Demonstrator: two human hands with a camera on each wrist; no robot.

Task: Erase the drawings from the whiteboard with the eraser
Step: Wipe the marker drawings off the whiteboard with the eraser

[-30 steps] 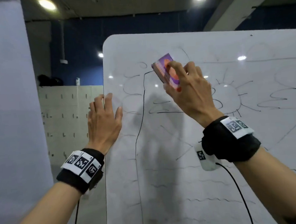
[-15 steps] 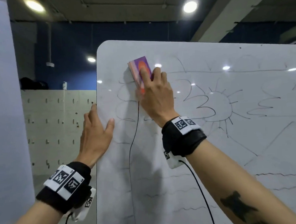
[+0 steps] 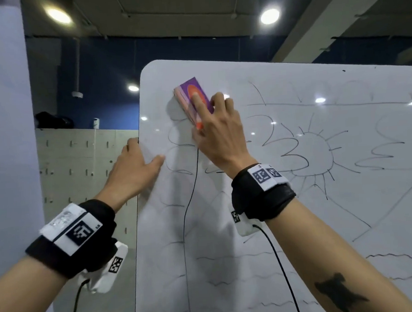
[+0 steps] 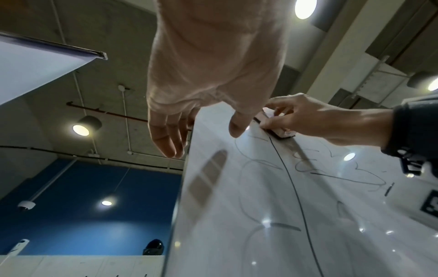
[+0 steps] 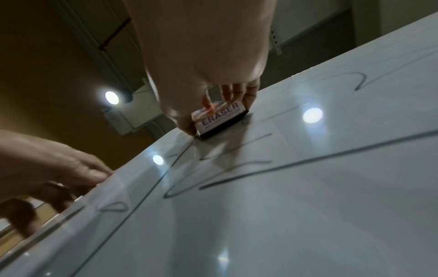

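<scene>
The whiteboard (image 3: 299, 222) stands upright and carries black line drawings: a sun (image 3: 312, 152), cloud curls (image 3: 183, 145), a long vertical line (image 3: 191, 204) and wavy lines lower down. My right hand (image 3: 212, 122) grips the purple and orange eraser (image 3: 192, 94) and presses it flat against the board near its top left corner. In the right wrist view the eraser (image 5: 220, 120) has its dark felt on the surface. My left hand (image 3: 145, 156) holds the board's left edge, thumb (image 4: 237, 127) on the front and fingers (image 4: 166, 142) behind.
A pale pegboard wall (image 3: 81, 162) stands behind and left of the board. A white panel (image 3: 6, 142) fills the far left. Cables (image 3: 277, 259) hang from both wrist bands in front of the board's lower part.
My right hand has carried the eraser left and up across the board toward the top left corner. My left hand has shifted from lying on the board's face to holding its left edge.
</scene>
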